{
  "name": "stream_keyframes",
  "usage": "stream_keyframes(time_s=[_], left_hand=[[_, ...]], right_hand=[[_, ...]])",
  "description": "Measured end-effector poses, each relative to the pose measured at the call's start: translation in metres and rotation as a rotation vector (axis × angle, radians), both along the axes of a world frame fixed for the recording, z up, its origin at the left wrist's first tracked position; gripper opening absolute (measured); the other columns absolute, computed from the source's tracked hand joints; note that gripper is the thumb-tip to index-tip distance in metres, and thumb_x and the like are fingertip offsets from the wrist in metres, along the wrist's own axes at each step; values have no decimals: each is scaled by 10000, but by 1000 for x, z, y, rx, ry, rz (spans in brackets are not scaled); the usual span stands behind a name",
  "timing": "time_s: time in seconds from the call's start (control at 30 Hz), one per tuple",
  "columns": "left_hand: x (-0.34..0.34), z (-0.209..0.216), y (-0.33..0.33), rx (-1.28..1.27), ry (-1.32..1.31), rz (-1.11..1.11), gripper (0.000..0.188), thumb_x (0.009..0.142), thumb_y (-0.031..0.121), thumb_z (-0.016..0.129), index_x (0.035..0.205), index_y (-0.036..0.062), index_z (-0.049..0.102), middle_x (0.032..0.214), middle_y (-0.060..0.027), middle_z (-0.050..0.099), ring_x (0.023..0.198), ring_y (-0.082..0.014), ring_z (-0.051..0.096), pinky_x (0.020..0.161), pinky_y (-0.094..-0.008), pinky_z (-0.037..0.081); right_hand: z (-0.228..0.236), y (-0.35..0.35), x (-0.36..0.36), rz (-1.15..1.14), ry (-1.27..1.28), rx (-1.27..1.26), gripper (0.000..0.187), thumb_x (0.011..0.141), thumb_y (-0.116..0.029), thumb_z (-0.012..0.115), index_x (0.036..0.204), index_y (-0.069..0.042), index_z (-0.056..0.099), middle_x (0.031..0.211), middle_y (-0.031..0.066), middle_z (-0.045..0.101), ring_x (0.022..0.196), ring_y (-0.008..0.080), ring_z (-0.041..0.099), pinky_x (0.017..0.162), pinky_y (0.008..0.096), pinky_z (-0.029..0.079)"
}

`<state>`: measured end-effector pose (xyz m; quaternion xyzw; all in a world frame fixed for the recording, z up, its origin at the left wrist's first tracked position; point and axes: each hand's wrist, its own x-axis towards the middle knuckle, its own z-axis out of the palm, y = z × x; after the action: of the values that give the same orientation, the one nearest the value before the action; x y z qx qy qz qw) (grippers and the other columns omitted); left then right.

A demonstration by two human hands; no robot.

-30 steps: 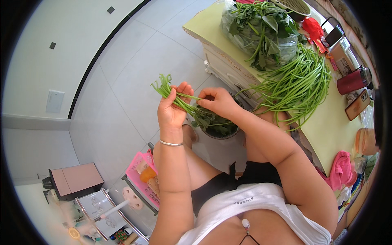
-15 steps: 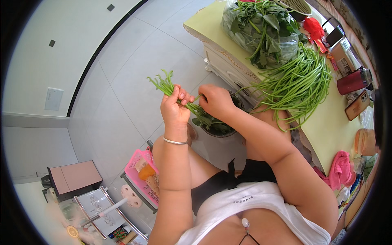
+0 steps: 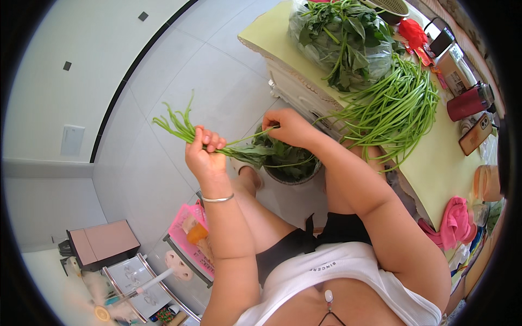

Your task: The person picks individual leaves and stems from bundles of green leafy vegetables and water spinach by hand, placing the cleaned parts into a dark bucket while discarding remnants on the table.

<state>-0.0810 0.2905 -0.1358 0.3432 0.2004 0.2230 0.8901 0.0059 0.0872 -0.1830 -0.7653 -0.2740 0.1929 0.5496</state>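
Bunch of leafy stems (image 3: 246,154), clamped in left hand (image 3: 204,155), left of round container (image 3: 288,181); one thin stem (image 3: 250,138), pinched in right hand (image 3: 288,127), over same container.

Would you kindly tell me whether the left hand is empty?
No, the left hand is closed around a bunch of green stems.

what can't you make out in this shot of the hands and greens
Head view, hidden: how many stems the left hand holds; its curled fingers cover them.
Head view, hidden: the bottom of the round container; leaves cover it.
Head view, cut off: the far end of the plastic bag, by the upper edge.
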Motion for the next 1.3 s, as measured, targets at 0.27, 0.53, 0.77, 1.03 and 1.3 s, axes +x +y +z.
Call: stream_keyframes(time_s=[0.27,0.53,0.77,1.03,1.3], left_hand=[[-5,-3,38,-244,-42,34,59,940,90,497,905,47,518,645,5,406,530,-112,316,542,-288,294],[-3,-1,29,-210,-113,-62,63,934,90,508,921,33,531,649,2,412,533,-112,320,546,-285,296],[6,1,14,-134,-138,-96,68,937,105,510,916,45,532,651,4,417,534,-108,330,549,-287,299],[15,-4,5,-170,-174,-26,78,942,104,499,913,38,530,661,-5,414,558,-120,338,570,-302,315],[17,-8,7,-212,-150,44,110,967,94,458,932,25,537,956,-131,627,886,-259,609,908,-447,474]], right_hand=[[34,-24,-3,192,523,116,170,855,-250,659,901,-88,638,759,-45,529,695,56,454,571,220,363],[18,-13,-3,169,550,40,188,841,-243,646,919,-73,660,817,-22,607,732,76,509,623,241,415],[6,-30,2,257,-111,-100,269,801,-162,642,1016,-1,654,908,95,682,824,159,615,762,300,485],[3,-22,-5,223,191,14,214,824,-142,636,994,-21,680,867,79,692,807,139,612,762,287,481],[-7,-17,-8,21,267,135,145,812,-150,635,866,-18,657,749,34,645,723,119,565,695,278,460]])
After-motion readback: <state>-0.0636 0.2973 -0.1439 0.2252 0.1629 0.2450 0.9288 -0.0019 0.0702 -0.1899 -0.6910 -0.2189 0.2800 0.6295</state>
